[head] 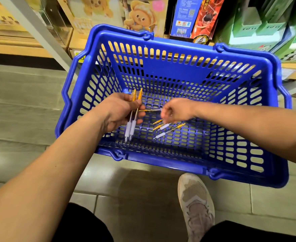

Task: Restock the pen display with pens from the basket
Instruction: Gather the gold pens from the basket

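A blue plastic basket (178, 72) stands on the floor in front of me. Inside it, my left hand (119, 110) grips two pens (132, 125) with yellow tops and pale lilac grips, tips pointing down. My right hand (177, 110) reaches in from the right and pinches another yellow pen (149, 110) held level between the two hands. A few more pens (168, 129) of the same kind lie loose on the basket floor under my right hand. The pen display is not in view.
Low shelves run behind the basket with cartoon-bear boxes (140, 16), a blue and red box (194, 16) and green boxes (266, 23). A grey shelf post (44, 35) slants at the left. My shoe (196, 203) rests on the tiled floor just below the basket.
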`<move>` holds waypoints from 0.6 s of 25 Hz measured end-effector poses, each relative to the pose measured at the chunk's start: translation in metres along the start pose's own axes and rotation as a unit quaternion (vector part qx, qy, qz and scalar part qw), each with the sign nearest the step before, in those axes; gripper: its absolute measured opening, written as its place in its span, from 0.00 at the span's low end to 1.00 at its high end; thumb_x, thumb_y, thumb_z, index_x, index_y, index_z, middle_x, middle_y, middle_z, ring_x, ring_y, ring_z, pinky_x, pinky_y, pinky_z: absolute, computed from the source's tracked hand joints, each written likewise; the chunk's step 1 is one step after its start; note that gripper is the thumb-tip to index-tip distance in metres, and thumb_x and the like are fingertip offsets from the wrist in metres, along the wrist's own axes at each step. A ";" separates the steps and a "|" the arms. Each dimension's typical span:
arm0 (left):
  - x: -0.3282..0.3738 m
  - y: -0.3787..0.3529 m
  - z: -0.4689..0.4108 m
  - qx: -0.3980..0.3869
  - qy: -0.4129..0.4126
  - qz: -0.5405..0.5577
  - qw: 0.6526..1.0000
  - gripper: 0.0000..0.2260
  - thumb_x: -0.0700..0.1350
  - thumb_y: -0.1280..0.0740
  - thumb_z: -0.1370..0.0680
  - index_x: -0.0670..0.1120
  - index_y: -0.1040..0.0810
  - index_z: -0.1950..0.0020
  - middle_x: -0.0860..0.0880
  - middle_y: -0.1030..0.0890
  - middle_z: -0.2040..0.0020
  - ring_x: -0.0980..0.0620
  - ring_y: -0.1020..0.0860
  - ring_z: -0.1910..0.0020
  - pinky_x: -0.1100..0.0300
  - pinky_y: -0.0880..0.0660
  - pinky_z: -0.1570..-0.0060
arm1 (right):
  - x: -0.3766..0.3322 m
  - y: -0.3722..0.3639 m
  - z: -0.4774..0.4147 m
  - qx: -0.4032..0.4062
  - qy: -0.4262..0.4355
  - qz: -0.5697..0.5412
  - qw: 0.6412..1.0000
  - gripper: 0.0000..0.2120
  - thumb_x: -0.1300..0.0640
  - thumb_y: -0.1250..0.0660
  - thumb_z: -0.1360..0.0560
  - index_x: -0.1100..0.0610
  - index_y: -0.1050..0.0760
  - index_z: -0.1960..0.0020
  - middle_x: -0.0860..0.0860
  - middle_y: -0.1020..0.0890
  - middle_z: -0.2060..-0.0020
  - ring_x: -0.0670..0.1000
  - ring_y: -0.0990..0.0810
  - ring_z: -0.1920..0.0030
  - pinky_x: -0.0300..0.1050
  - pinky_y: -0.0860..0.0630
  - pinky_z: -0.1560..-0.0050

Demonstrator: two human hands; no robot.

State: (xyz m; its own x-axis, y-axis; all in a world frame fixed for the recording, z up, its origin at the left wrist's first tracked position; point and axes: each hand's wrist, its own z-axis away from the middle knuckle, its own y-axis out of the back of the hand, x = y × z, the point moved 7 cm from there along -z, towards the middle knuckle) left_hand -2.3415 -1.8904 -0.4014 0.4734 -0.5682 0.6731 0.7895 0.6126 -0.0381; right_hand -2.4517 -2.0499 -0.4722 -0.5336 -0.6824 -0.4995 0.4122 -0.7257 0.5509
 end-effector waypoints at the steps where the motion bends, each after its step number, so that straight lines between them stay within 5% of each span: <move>1: 0.000 -0.001 0.000 -0.002 0.005 0.010 1.000 0.08 0.38 0.35 0.18 0.38 0.24 0.40 0.45 0.14 0.59 0.49 0.14 0.61 0.47 0.15 0.55 | 0.015 -0.008 0.002 -0.019 -0.012 0.140 0.990 0.11 0.50 0.27 0.24 0.49 0.22 0.43 0.44 0.19 0.56 0.47 0.17 0.52 0.43 0.20 0.48; 3: -0.001 -0.004 -0.001 -0.004 0.008 0.016 1.000 0.07 0.39 0.35 0.17 0.38 0.25 0.40 0.44 0.14 0.56 0.48 0.14 0.60 0.47 0.15 0.55 | 0.040 -0.024 0.006 -0.042 -0.023 0.282 0.958 0.10 0.52 0.28 0.23 0.50 0.23 0.44 0.45 0.22 0.56 0.49 0.19 0.54 0.46 0.19 0.50; 8: 0.001 -0.011 -0.007 -0.016 -0.005 0.011 1.000 0.05 0.37 0.33 0.19 0.39 0.24 0.44 0.45 0.14 0.59 0.50 0.15 0.61 0.49 0.16 0.55 | 0.056 -0.039 0.002 -0.034 -0.022 0.368 0.929 0.04 0.60 0.33 0.21 0.52 0.26 0.50 0.48 0.23 0.56 0.50 0.22 0.59 0.49 0.17 0.56; 11: 0.003 -0.014 -0.009 -0.025 -0.012 0.012 1.000 0.07 0.35 0.32 0.20 0.38 0.22 0.42 0.46 0.14 0.60 0.50 0.15 0.60 0.51 0.16 0.52 | 0.043 -0.020 -0.002 -0.041 0.017 0.247 0.968 0.03 0.55 0.31 0.22 0.49 0.25 0.51 0.45 0.19 0.57 0.48 0.20 0.56 0.42 0.21 0.54; 15: 0.003 -0.013 -0.010 0.001 -0.013 0.024 1.000 0.06 0.36 0.35 0.18 0.38 0.22 0.42 0.44 0.14 0.57 0.48 0.15 0.57 0.51 0.17 0.52 | -0.004 0.031 0.010 0.005 0.080 -0.115 0.990 0.05 0.50 0.27 0.23 0.46 0.18 0.47 0.44 0.13 0.54 0.41 0.15 0.54 0.34 0.22 0.53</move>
State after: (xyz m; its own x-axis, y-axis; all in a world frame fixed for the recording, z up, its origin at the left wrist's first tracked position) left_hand -2.3462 -1.9056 -0.4062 0.5008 -0.5230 0.6897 0.7653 0.6398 -0.0706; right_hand -2.4447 -2.0687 -0.4465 -0.4875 -0.5058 -0.7117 0.2863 -0.8626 0.4170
